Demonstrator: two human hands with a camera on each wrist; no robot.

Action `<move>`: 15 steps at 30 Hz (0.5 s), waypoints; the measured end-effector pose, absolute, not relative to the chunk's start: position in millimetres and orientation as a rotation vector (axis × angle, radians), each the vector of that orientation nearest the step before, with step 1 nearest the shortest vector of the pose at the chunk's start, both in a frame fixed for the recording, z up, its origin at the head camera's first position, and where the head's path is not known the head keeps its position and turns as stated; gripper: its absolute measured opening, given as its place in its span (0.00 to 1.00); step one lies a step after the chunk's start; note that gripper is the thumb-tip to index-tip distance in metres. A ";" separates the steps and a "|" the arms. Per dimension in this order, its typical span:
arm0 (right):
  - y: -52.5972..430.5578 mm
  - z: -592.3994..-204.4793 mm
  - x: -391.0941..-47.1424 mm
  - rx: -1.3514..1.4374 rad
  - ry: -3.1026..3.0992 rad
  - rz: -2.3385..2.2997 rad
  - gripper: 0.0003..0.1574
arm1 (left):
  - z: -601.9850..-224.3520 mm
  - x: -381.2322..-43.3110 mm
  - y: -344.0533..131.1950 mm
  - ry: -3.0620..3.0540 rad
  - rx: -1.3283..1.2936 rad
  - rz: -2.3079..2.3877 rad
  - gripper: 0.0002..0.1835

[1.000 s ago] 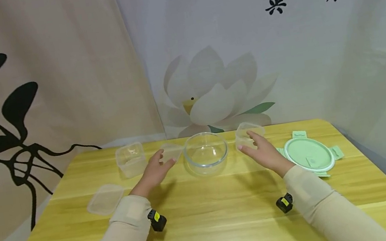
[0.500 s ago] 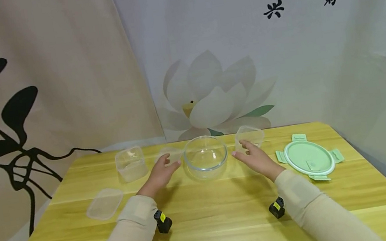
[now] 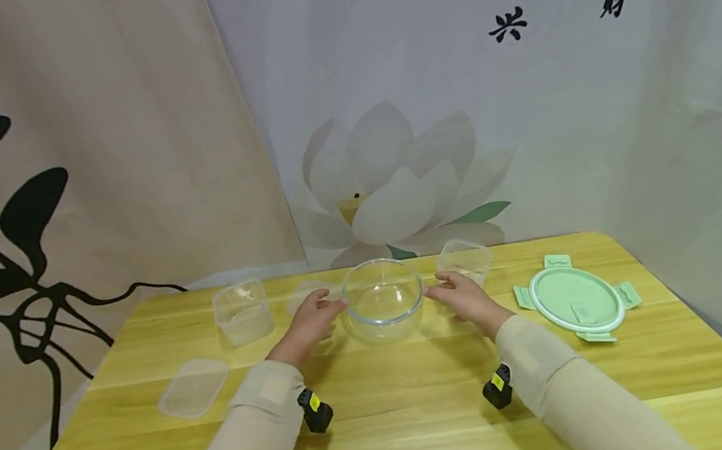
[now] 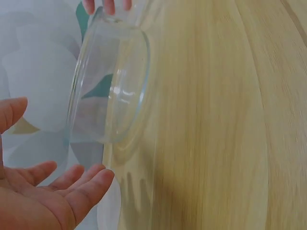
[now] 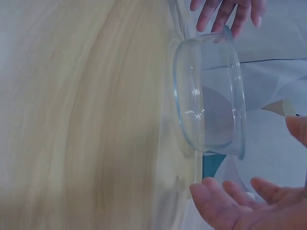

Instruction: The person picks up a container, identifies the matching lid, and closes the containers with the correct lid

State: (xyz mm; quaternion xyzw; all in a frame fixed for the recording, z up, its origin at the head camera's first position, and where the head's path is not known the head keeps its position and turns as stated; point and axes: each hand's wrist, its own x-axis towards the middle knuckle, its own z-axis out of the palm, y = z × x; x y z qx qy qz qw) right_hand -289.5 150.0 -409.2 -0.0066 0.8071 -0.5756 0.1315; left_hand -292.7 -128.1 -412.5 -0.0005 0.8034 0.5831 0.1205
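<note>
A round clear glass bowl (image 3: 387, 324) stands upright on the wooden table, between the two hands. My left hand (image 3: 309, 324) is at the bowl's left side with fingers loosely extended; the left wrist view shows a small gap between that hand (image 4: 57, 199) and the glass bowl (image 4: 115, 91). On the opposite side, my right hand (image 3: 469, 302) reaches toward the rim with thumb and fingers spread. A gap also separates the right hand (image 5: 249, 206) from the glass in the right wrist view. Neither hand holds anything.
At left stand a square plastic container (image 3: 243, 316) and a flat translucent lid (image 3: 193, 388). Another translucent lid (image 3: 297, 294) lies partly behind the left hand. A second plastic container (image 3: 465, 257) sits behind the right hand. The round green lid (image 3: 575, 300) with spread clips lies at right.
Both hands have moved inward toward the glass bowl, the left one rightward and the right one leftward. The head view has tilted slightly upward. The containers and lids stay in place.
</note>
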 end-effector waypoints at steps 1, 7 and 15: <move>149.0 -409.5 -290.1 -0.006 2.328 -1.675 0.43 | -412.5 -293.0 -126.7 2.331 -0.002 1.712 0.37; 144.3 -410.5 -293.8 0.101 2.274 -1.706 0.43 | -416.0 -296.2 -120.8 2.261 -0.058 1.772 0.37; 138.9 -417.0 -300.7 0.162 2.201 -1.736 0.42 | -420.2 -300.3 -113.4 2.241 -0.107 1.820 0.36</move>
